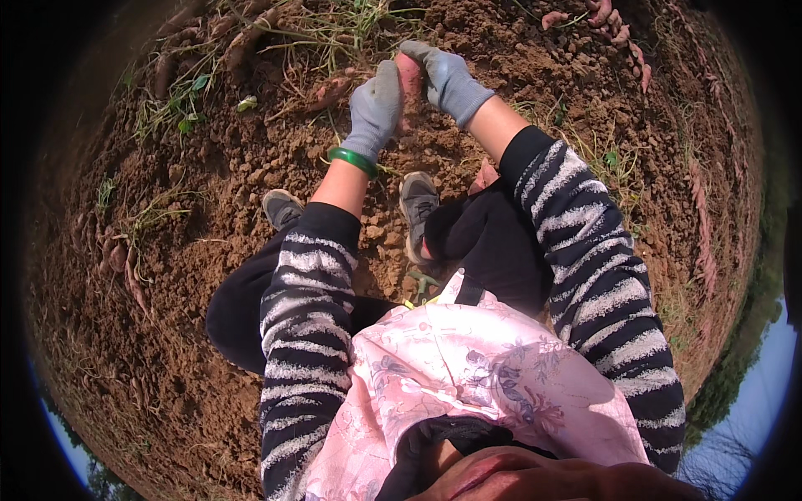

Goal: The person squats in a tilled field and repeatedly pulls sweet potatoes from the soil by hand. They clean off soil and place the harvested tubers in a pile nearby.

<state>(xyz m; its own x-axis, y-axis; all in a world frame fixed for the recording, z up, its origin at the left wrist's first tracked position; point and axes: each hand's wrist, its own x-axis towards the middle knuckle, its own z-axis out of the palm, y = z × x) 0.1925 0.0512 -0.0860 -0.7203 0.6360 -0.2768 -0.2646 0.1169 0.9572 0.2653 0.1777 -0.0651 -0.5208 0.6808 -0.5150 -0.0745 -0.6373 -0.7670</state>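
Note:
A large reddish-pink sweet potato (410, 81) is held upright between my two gloved hands, above the loose brown soil. My left hand (376, 106), in a grey glove with a green bangle at the wrist, grips its left side. On the right side and near the top end, my right hand (446, 78) holds it in a matching glove. Just left of my left hand, another sweet potato (331, 92) lies on the soil among cut vines. The lower tip of the held one is partly against the soil; whether it touches cannot be told.
Vines (357, 31) with more sweet potatoes (250, 41) lie at the top left. A pile of sweet potatoes (611, 22) is at the top right, and a long row (702, 225) runs down the right. My shoes (418, 210) stand on clods near the hands.

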